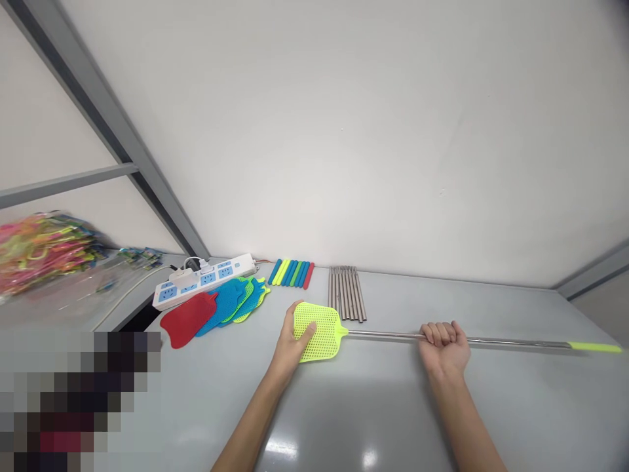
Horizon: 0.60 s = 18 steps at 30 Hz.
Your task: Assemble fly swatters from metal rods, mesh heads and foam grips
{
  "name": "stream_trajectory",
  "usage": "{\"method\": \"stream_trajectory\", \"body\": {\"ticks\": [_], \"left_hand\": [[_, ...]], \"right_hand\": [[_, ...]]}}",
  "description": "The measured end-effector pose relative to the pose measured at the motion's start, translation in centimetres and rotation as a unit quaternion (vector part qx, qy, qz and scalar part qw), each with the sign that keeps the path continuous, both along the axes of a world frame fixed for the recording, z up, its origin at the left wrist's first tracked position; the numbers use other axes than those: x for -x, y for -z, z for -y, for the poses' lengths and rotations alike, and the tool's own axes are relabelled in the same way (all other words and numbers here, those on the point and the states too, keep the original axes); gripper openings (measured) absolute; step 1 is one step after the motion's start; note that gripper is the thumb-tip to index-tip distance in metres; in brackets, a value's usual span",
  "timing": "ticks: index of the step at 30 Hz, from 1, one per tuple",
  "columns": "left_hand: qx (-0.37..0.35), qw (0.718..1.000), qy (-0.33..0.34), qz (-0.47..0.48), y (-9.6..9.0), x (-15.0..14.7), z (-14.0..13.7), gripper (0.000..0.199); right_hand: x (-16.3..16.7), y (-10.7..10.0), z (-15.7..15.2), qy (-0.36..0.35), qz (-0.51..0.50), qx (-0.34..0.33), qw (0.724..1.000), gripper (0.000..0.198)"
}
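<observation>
A yellow fly swatter [322,334] with a long, extended metal rod is held crosswise above the grey table. My left hand [295,337] grips its perforated head, thumb on top and fingers behind. Around the middle of the rod, my right hand [445,347] is closed with its fingers curled. The rod ends at the far right in a yellow handle grip [594,347]. Behind the swatter lies a row of metal telescopic rods [346,295]. Left of those are several coloured handle grips [292,273] in blue, yellow, green and red.
Loose swatter heads, a red one [189,320] foremost, overlap at the left beside a white power strip [206,282] with plugs and cables. Plastic bags of colourful items [44,252] lie farther left. A white wall [368,131] rises behind the table [383,406]. The lower left is pixelated.
</observation>
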<state>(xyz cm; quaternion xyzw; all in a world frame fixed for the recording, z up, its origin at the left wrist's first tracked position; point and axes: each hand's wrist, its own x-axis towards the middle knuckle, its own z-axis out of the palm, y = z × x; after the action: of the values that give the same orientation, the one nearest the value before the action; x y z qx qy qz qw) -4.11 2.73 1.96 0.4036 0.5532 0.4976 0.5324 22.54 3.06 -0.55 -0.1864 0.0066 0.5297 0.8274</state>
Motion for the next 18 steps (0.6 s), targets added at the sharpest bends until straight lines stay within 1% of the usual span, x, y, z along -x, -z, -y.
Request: {"method": "stream_trajectory", "body": {"ticks": [4, 8, 12, 15, 18], "left_hand": [[0.001, 1.000, 0.008, -0.015, -0.4, 0.1, 0.0, 0.059], [0.008, 0.999, -0.005, -0.043, -0.2, 0.4, -0.1, 0.061], [0.022, 1.000, 0.012, -0.009, -0.5, 0.3, -0.1, 0.059], [0.038, 0.999, 0.018, 0.019, -1.0, -0.1, 0.1, 0.059], [0.035, 0.999, 0.015, 0.007, -1.1, -0.3, 0.1, 0.060]], "right_hand": [[0.4, 0.3, 0.0, -0.003, 0.024, -0.007, 1.000, 0.033], [1.0, 0.5, 0.0, -0.003, 0.063, -0.007, 0.998, 0.035], [1.5, 0.8, 0.0, -0.001, 0.050, 0.004, 0.999, 0.035], [1.8, 1.0, 0.0, -0.005, 0.064, 0.006, 0.998, 0.036], [2.1, 1.1, 0.0, -0.004, 0.079, 0.006, 0.997, 0.037]]}}
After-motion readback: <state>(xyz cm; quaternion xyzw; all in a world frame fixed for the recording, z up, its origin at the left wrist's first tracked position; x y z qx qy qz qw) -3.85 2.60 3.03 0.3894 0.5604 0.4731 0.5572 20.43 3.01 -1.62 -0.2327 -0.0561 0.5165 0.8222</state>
